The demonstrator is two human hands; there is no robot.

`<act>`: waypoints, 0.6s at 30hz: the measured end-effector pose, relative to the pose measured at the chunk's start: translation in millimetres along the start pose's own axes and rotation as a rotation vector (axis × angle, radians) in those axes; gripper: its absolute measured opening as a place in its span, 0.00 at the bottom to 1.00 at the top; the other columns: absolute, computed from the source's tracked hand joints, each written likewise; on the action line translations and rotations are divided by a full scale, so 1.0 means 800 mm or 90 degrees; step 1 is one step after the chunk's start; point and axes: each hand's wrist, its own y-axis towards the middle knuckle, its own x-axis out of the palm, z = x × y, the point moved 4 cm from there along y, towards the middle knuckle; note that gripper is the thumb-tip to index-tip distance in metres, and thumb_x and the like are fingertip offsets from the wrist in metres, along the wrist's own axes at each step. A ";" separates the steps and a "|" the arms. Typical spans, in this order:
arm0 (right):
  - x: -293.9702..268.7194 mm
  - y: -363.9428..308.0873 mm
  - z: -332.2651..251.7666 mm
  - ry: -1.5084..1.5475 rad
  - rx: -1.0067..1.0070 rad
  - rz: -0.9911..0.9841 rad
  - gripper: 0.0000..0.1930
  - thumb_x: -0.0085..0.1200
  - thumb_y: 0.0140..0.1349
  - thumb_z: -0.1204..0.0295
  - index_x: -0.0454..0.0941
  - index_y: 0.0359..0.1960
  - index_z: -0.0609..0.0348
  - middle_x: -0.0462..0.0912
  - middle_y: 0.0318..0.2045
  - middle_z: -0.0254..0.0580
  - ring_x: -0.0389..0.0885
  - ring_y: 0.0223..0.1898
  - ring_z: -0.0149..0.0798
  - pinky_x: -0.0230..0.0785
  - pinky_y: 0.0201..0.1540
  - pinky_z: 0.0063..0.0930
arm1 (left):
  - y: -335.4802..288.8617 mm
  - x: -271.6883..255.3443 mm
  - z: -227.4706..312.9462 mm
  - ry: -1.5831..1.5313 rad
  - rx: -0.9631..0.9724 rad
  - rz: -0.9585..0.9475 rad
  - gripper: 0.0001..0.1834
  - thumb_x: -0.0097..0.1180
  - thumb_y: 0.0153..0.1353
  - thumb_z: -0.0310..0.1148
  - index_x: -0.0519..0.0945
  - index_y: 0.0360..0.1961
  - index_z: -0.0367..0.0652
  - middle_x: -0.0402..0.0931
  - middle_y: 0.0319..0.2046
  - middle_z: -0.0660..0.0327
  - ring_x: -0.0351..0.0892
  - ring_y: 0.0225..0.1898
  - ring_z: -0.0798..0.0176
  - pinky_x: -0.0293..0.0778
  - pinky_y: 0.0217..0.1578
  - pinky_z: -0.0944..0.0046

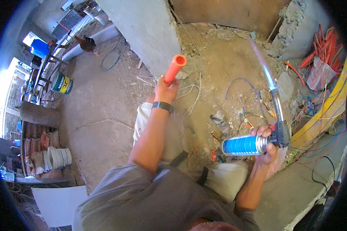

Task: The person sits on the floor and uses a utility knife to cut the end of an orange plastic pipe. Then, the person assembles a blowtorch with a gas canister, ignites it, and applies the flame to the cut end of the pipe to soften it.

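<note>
My left hand (166,91) is closed around a short orange plastic pipe (175,70), its flared open end pointing up and away from me. In my right hand (272,153) is a gas torch (277,104) with a blue canister (241,146) lying sideways, the fingers wrapped around the neck where the can meets the black head. A blue flame (269,75) shoots from the metal nozzle toward the far side. Flame and pipe are well apart, the pipe to the left. The pipe's lower part is hidden by my left hand.
Ahead stands a grey concrete pillar (146,30). Orange pipes (324,52) are heaped at the far right, beside a yellow beam (327,104). Loose wires (245,81) and a yellow-and-black hand tool (216,135) lie on the dirt floor. At left are a paint bucket (61,83) and white buckets (58,158).
</note>
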 end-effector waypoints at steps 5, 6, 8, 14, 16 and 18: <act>0.007 0.006 0.007 -0.010 -0.006 -0.021 0.24 0.70 0.57 0.55 0.75 0.45 0.56 0.74 0.43 0.43 0.75 0.48 0.47 0.67 0.55 0.46 | -0.001 -0.012 0.028 0.353 0.165 -0.106 0.20 0.56 0.74 0.42 0.72 0.56 0.38 0.77 0.47 0.50 0.84 0.42 0.50 0.83 0.48 0.51; 0.011 0.008 0.003 -0.026 -0.005 -0.032 0.24 0.70 0.56 0.55 0.76 0.45 0.56 0.74 0.43 0.43 0.75 0.47 0.47 0.68 0.54 0.46 | -0.011 -0.012 0.035 0.488 0.257 -0.140 0.23 0.58 0.73 0.44 0.71 0.59 0.38 0.78 0.50 0.48 0.85 0.44 0.49 0.83 0.48 0.52; 0.017 0.008 0.000 0.022 0.000 -0.012 0.24 0.72 0.54 0.56 0.77 0.44 0.58 0.77 0.42 0.44 0.78 0.46 0.49 0.71 0.53 0.47 | -0.057 0.006 0.043 0.634 0.364 -0.262 0.25 0.59 0.73 0.45 0.70 0.60 0.38 0.78 0.50 0.49 0.86 0.45 0.50 0.84 0.48 0.53; 0.014 0.005 0.001 0.061 0.020 0.039 0.24 0.76 0.51 0.60 0.79 0.43 0.59 0.81 0.41 0.48 0.82 0.45 0.51 0.76 0.52 0.49 | -0.136 0.017 0.097 0.627 0.273 -0.230 0.37 0.67 0.68 0.52 0.68 0.68 0.42 0.81 0.45 0.52 0.86 0.45 0.51 0.82 0.50 0.56; 0.013 0.003 -0.004 0.055 -0.002 0.045 0.23 0.75 0.51 0.61 0.79 0.42 0.60 0.81 0.41 0.49 0.82 0.45 0.52 0.76 0.51 0.49 | -0.163 0.046 0.098 0.871 0.407 -0.178 0.32 0.69 0.66 0.50 0.74 0.62 0.40 0.81 0.43 0.54 0.84 0.43 0.52 0.80 0.48 0.57; 0.009 -0.002 -0.005 0.044 -0.008 0.044 0.23 0.75 0.51 0.61 0.78 0.43 0.60 0.81 0.41 0.49 0.82 0.45 0.52 0.76 0.51 0.50 | -0.184 0.071 0.099 1.135 0.548 -0.035 0.27 0.70 0.64 0.47 0.80 0.53 0.36 0.80 0.40 0.55 0.82 0.40 0.54 0.78 0.44 0.56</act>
